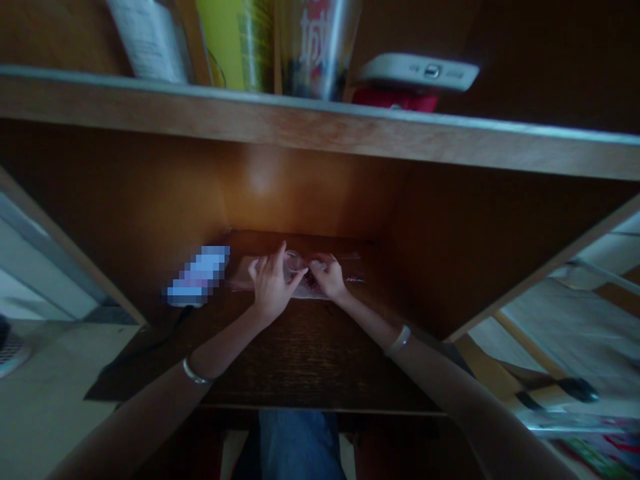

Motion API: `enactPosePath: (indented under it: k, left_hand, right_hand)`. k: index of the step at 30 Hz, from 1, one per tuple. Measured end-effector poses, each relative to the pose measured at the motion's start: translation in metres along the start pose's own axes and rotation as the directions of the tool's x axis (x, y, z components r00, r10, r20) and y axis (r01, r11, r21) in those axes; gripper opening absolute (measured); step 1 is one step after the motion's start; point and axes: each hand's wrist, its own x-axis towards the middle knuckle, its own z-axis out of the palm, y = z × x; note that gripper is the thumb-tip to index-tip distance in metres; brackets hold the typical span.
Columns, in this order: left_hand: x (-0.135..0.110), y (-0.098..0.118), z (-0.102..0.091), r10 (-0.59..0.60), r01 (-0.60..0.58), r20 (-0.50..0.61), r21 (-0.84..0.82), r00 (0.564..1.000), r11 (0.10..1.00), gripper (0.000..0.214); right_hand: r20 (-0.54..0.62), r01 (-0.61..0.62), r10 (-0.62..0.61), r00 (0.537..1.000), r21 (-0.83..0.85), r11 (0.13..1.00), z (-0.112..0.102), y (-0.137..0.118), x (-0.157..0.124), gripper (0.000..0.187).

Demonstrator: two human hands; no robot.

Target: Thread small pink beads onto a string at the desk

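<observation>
My left hand point(273, 283) and my right hand point(326, 277) meet low in the middle of a dark wooden desk point(320, 353). Between their fingertips sits a small, round transparent object point(294, 262), perhaps a plastic lid or cup; its exact kind is too small to tell. Both hands seem to pinch it from either side. Under the hands lies a flat, pale pinkish transparent plastic wrapper point(305, 289). To the left of my left hand rests a pixelated blue-and-white object point(199, 275), and its form is hidden.
A wooden shelf edge point(320, 127) runs across above the desk, bearing a printed tumbler point(315, 47), a white device point(419, 72) and a yellow-green book point(240, 40). A dark cable point(150, 343) trails at the left. Wooden side panels flank the desk.
</observation>
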Motion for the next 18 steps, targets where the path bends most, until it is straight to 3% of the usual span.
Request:
enactPosePath:
  k: [3, 7, 12, 18]
  left_hand:
    - [0.001, -0.002, 0.001, -0.014, 0.013, -0.021, -0.006, 1.000, 1.000, 0.073]
    - [0.001, -0.003, 0.002, -0.017, 0.016, -0.022, -0.004, 1.000, 1.000, 0.071]
    - [0.000, -0.004, 0.004, -0.018, 0.017, -0.021, -0.009, 1.000, 1.000, 0.067]
    - [0.000, -0.003, 0.003, 0.004, -0.004, -0.018, 0.004, 1.000, 1.000, 0.060]
  right_hand:
    - [0.239, 0.054, 0.039, 0.970, -0.371, 0.927, 0.004, -0.001, 0.012, 0.042]
    - [0.407, 0.202, 0.042, 0.913, -0.538, 0.818, 0.010, -0.007, 0.019, 0.046]
    - [0.427, 0.225, 0.050, 0.903, -0.569, 0.791, 0.013, -0.011, 0.020, 0.029]
    - [0.346, 0.139, 0.034, 0.938, -0.465, 0.874, 0.013, -0.014, 0.027, 0.025]
